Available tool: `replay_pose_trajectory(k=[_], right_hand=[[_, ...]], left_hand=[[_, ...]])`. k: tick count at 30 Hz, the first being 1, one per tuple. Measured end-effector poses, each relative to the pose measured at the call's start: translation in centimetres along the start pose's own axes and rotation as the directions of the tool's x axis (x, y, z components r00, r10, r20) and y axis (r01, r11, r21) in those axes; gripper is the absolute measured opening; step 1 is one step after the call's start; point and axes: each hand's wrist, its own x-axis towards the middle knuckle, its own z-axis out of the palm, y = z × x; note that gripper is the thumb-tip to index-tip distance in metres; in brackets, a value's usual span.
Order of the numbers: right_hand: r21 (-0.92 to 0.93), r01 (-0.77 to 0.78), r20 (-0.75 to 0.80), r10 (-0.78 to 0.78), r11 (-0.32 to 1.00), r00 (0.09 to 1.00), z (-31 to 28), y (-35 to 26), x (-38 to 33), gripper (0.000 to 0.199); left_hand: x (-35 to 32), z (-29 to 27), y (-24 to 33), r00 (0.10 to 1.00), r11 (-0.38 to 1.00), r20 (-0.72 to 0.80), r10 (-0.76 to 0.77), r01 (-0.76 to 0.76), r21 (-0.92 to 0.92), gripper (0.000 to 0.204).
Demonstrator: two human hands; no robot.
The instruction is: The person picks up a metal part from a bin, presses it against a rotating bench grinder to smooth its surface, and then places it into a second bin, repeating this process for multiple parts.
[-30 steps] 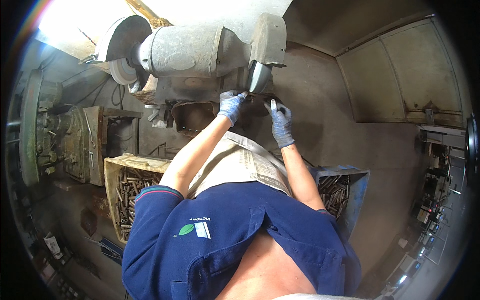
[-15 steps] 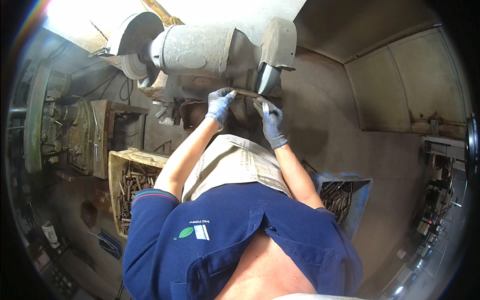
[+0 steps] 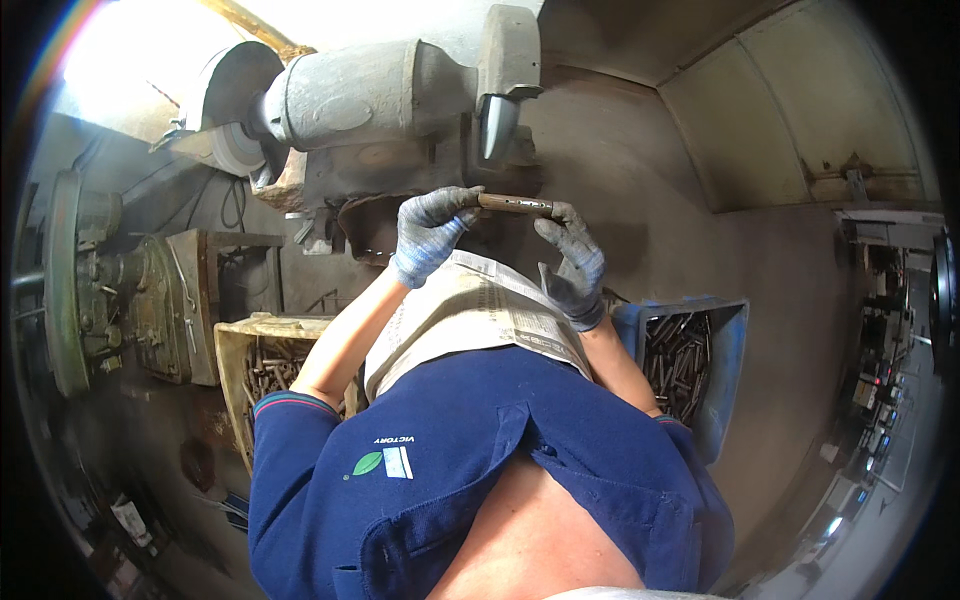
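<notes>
A short brown metal rod (image 3: 514, 204) with a few bright spots along its side lies level between my gloved hands, below the bench grinder (image 3: 350, 95). My left hand (image 3: 432, 235) is closed around its left end. At the other end, the fingers of my right hand (image 3: 577, 262) grip the tip, with the thumb just below. The right-hand grinding wheel (image 3: 497, 128), under its grey guard (image 3: 511, 50), stands above the rod, apart from it.
A yellowish bin (image 3: 228, 385) of metal pieces stands at left, a blue bin (image 3: 727, 380) of similar pieces at right. The left grinding wheel (image 3: 235, 148) is partly exposed. A green machine (image 3: 150, 300) stands far left. Newspaper (image 3: 480, 300) covers my lap.
Both hands have drawn the rod away from the right grinding wheel and nearer to me. More of its side shows now. The grinder sits higher and further left in view.
</notes>
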Motion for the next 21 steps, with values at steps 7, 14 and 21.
replay_pose_trajectory(k=[7,14,21], right_hand=[[-0.005,-0.061,-0.137,0.06,0.998,0.989,-1.2,-1.7,-1.0,0.037],[-0.104,-0.307,-0.11,0.296,0.946,0.949,0.7,3.4,-0.8,0.021],[0.099,-0.413,-0.05,0.419,0.905,0.907,4.0,9.3,0.7,0.015]], left_hand=[[0.4,1.7,-0.5,0.993,0.993,0.075,0.087,-0.093,0.077,0.023],[2.4,0.3,-4.4,0.95,0.949,-0.041,-0.308,0.304,-0.086,0.013],[5.2,-1.1,-6.7,0.937,0.951,-0.168,-0.307,0.307,-0.024,0.009]])
